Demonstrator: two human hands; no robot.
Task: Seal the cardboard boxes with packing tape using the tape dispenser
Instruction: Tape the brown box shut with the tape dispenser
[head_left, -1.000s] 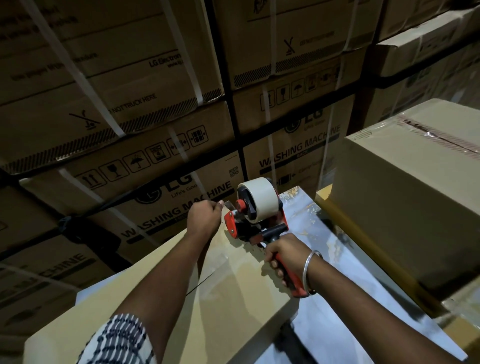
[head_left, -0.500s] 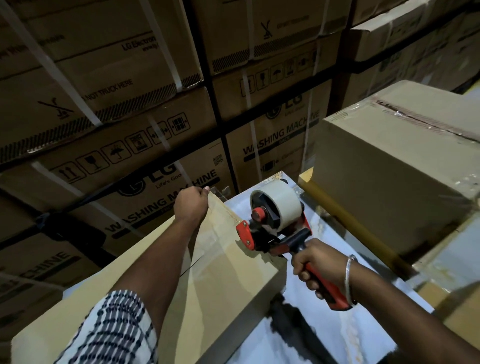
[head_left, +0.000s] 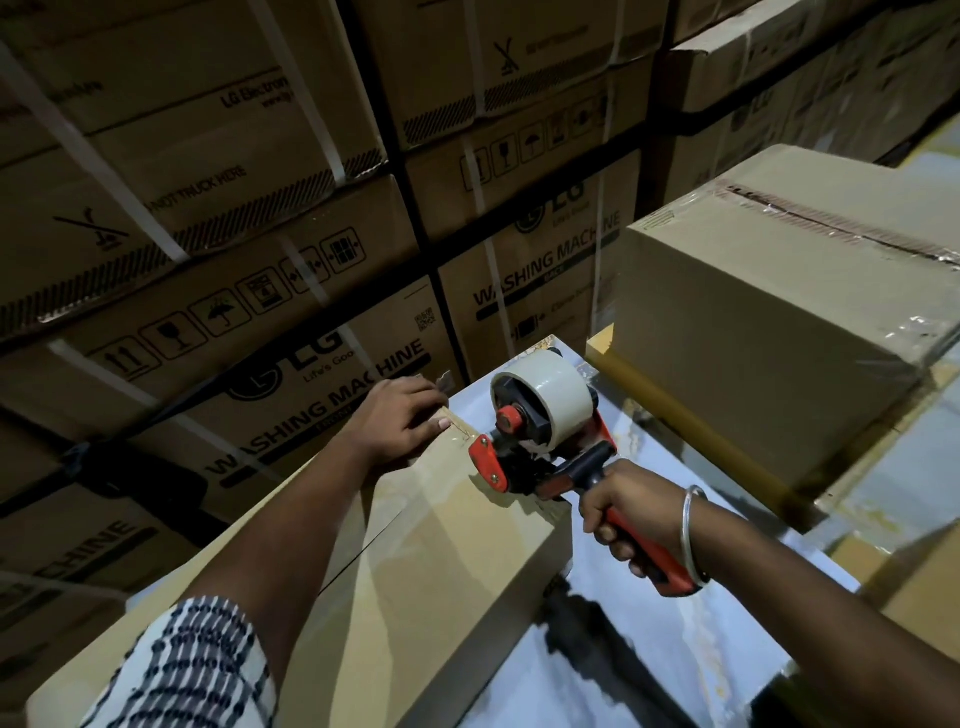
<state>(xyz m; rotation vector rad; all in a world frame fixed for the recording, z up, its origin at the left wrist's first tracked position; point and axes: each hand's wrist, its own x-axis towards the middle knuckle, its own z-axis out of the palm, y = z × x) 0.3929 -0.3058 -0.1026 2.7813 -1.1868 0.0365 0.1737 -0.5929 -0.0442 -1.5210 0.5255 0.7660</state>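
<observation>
Brown cardboard box (head_left: 415, 545) low in the middle of the frame, left hand (head_left: 400, 421) lying flat on its far end with fingers out. Red tape dispenser (head_left: 540, 441) touching the box top at centre, handle gripped tight by right hand (head_left: 623, 512). Taped box (head_left: 779, 291) at right.

We see a pale, glossy surface (head_left: 660, 644) running from the lower right towards the far stack of cartons. On it, at the left, lies the cardboard box (head_left: 415, 561) with clear tape along its top seam; its right wall casts a dark shadow on the surface. Further right, a second, larger sealed box (head_left: 753, 332) seems to rest on a flat yellow-brown board (head_left: 675, 415), which lies directly on the surface, well apart from the first box.
</observation>
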